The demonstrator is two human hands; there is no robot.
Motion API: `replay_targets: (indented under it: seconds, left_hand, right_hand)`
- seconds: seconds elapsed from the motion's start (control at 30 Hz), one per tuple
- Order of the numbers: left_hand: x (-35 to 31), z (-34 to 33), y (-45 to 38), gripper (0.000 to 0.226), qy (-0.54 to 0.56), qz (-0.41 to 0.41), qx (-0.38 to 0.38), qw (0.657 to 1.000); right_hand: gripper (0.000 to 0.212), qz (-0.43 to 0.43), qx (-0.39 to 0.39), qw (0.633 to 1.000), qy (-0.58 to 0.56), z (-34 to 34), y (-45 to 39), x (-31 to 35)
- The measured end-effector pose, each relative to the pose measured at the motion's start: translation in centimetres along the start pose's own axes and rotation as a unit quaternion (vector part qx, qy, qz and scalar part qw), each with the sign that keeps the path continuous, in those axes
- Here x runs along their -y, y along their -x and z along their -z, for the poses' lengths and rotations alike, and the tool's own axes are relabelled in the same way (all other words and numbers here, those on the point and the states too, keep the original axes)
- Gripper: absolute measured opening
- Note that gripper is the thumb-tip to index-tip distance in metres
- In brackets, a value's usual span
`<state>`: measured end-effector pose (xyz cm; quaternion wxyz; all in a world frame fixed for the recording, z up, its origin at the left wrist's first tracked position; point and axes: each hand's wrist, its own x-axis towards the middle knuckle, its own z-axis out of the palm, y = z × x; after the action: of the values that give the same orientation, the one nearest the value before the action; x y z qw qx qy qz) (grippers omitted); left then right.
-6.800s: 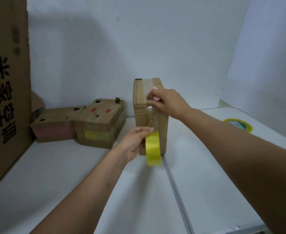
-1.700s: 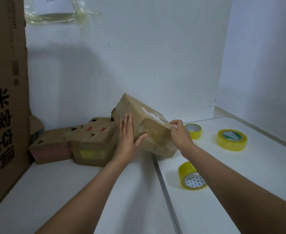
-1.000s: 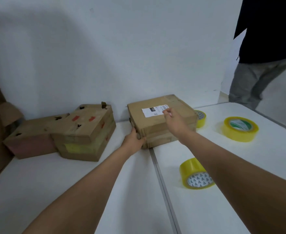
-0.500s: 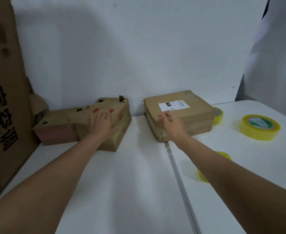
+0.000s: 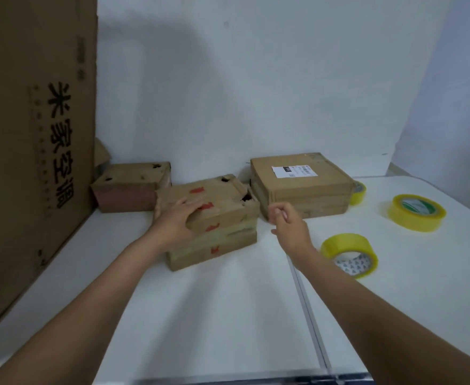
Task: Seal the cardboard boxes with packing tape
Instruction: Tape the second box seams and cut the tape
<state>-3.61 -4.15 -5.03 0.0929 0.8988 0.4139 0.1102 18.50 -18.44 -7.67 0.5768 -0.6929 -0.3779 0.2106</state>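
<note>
We see a white table [image 5: 228, 315] against a pale grey-white wall [image 5: 256, 79]. The big carton [image 5: 28, 134] at the left is plain brown with black printed characters down its side. The worn box [image 5: 209, 218] in the middle is brown with red marks on its top and front and a yellowish band across the front. The box [image 5: 131, 187] behind it is brown with a pinkish front face. The flat box [image 5: 300, 184] on the right is brown with a white label. The nearest tape roll [image 5: 349, 254] is yellow with a white, grey-patterned core; the far roll [image 5: 417, 212] is yellow with a green-and-white core.
</note>
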Motion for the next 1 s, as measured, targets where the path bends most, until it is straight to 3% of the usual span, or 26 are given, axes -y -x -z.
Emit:
replay_targets:
  seconds: [0.1,0.23,0.37,0.5,0.6,0.7,1.0]
  left_hand:
    - [-0.7,0.2,2.2,0.067,0.032,-0.025,-0.012,0.999]
    - [-2.9,-0.6,4.6,0.066,0.087,-0.052,-0.122,0.987]
    - [-6.3,-3.0,5.8,0.088,0.048,-0.099,-0.034,0.993]
    - [-5.9,-3.6,6.4,0.081,0.135,-0.117,-0.085,0.980]
    - [-5.0,-3.5,6.4,0.079,0.181,-0.182,-0.077,0.964]
    - [-4.8,-3.4,5.4,0.074,0.209,-0.199,-0.068,0.955]
    - [-4.3,-3.4,0.5,0.065,0.283,-0.187,-0.017,0.941]
  right_hand:
    - [0.021,-0.006,-0.034,0.999,-0.030,0.4,3.0,-0.8]
    - [0.020,0.011,-0.054,0.998,-0.013,1.3,5.3,-1.7]
    - [0.018,0.037,-0.065,0.997,0.029,2.0,6.3,-1.2]
    - [0.013,0.129,-0.090,0.984,0.088,2.5,6.9,-0.5]
    - [0.028,0.177,-0.057,0.976,0.117,2.8,7.5,0.1]
    - [0.031,0.204,-0.018,0.968,0.142,2.6,7.9,0.6]
    - [0.011,0.228,0.074,0.963,0.121,0.9,6.9,2.0]
